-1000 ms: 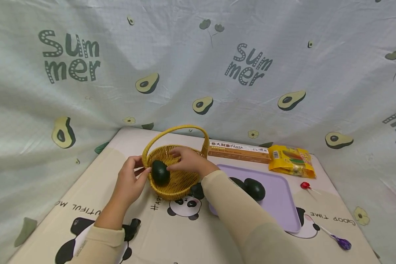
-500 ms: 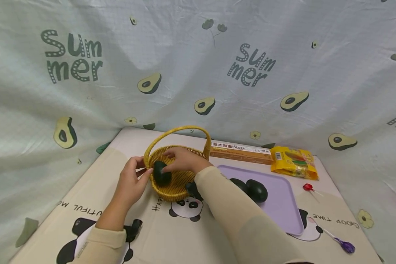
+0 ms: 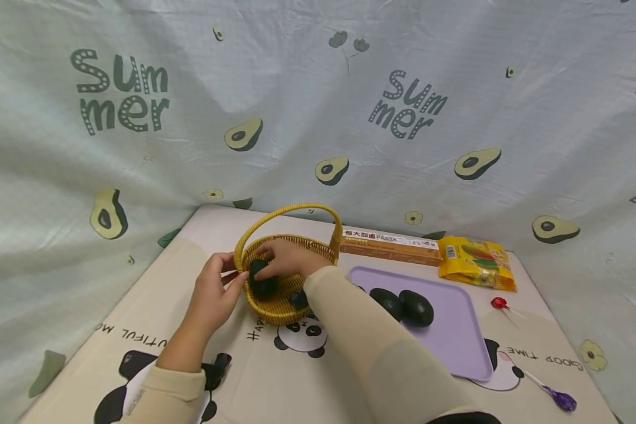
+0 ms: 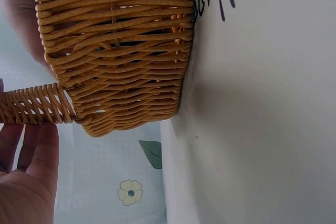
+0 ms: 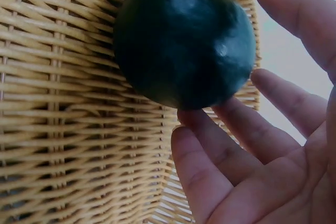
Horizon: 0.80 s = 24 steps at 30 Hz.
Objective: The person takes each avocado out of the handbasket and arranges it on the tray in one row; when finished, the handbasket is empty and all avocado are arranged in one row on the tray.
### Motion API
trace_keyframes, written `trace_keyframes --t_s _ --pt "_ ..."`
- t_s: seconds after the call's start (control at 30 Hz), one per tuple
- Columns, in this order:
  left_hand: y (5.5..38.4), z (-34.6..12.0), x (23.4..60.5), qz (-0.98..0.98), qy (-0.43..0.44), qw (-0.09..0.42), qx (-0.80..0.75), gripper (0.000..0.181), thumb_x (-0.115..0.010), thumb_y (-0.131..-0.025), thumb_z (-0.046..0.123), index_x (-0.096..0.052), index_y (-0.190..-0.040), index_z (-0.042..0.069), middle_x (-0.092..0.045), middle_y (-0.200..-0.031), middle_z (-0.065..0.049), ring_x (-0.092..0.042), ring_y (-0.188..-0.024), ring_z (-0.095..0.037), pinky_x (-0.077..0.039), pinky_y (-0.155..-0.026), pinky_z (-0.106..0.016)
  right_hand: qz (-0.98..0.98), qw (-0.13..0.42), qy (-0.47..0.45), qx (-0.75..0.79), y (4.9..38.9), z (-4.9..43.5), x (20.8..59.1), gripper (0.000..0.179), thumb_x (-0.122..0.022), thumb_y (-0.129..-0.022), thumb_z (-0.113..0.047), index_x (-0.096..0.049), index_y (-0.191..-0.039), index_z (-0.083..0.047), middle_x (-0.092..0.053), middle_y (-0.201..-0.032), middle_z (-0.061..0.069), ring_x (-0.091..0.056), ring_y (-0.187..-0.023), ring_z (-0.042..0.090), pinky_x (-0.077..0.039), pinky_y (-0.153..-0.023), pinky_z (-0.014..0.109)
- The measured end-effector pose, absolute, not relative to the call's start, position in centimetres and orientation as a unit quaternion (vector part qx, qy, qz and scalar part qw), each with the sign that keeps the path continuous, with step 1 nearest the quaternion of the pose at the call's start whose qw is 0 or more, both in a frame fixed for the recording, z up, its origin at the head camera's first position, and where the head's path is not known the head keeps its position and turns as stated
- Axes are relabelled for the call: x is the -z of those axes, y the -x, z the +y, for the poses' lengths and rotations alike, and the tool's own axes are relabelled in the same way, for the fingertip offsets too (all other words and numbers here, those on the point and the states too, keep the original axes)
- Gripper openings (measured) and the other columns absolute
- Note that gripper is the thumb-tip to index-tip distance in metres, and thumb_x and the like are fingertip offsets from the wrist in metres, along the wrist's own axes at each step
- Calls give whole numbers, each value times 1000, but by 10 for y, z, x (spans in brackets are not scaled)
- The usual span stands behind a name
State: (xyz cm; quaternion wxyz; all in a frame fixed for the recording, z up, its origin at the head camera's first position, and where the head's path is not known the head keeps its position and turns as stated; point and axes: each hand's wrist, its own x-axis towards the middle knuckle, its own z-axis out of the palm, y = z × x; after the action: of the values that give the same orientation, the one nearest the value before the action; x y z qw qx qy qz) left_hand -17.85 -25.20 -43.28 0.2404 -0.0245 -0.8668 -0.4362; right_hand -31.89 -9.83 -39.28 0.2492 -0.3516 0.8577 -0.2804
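A yellow wicker basket [image 3: 282,318] with an arched handle stands on the table. My left hand [image 3: 212,294] pinches the foot of its handle [image 4: 31,103] between thumb and fingers, at the basket's left side. One dark green avocado [image 3: 264,287] lies inside, against the left wall. My right hand [image 3: 288,259] reaches into the basket over this avocado. In the right wrist view, its fingers [image 5: 247,124] are spread and fairly straight, with fingertips right at the avocado's [image 5: 184,40] edge, while the thumb stands off beside it. The head view hides part of the avocado behind the thumb.
Right of the basket, a lilac tray [image 3: 453,330] holds avocados [image 3: 416,308], partly behind my right sleeve. Behind it are a pasta box [image 3: 389,247] and a yellow packet [image 3: 477,263]. A red lollipop [image 3: 499,302] and a purple lollipop [image 3: 563,401] lie at the right.
My right hand has moved slightly left and deeper into the basket, its thumb now over the avocado. My left hand keeps its grip on the handle. The view has shifted slightly.
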Motion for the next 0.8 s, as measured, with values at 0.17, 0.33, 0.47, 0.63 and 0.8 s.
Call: trace_keyframes --t_s 0.17,0.33,0.47,0.63,0.8 --pt "177 -251 432 -867 23 240 437 38 -68 -98 6 -49 -131 2 -57 -126 -15 -62 -120 -30 -58 -101 -47 863 255 351 258 317 -102 394 60 -83 -88 -29 -60 -142 -20 -64 -135 4 -62 -120 19 -55 -107 37" --pt "177 -251 433 -868 20 240 434 38 -68 -98 6 -49 -131 2 -57 -126 -15 -62 -120 -30 -57 -101 -46 866 250 362 237 314 -104 396 55 -82 -89 -27 -61 -140 -24 -62 -137 -1 -58 -120 16 -53 -109 38" --pt "177 -250 433 -867 22 238 437 38 -68 -98 6 -49 -131 2 -57 -126 -14 -62 -119 -29 -58 -101 -44 867 257 357 235 314 -103 398 54 -82 -89 -26 -62 -139 -27 -60 -139 -3 -56 -121 15 -51 -111 38" --pt "179 -250 433 -865 26 239 441 38 -68 -98 5 -49 -131 1 -57 -127 -15 -62 -119 -31 -58 -101 -45 869 249 368 218 316 -100 398 55 -83 -89 -26 -61 -139 -27 -60 -139 -4 -55 -122 14 -50 -112 38" --pt "180 -252 434 -867 20 242 434 38 -68 -98 6 -49 -131 2 -57 -126 -15 -62 -119 -30 -58 -101 -45 869 237 378 216 317 -95 394 57 -83 -88 -26 -59 -140 -28 -59 -140 -4 -55 -123 14 -51 -110 38"
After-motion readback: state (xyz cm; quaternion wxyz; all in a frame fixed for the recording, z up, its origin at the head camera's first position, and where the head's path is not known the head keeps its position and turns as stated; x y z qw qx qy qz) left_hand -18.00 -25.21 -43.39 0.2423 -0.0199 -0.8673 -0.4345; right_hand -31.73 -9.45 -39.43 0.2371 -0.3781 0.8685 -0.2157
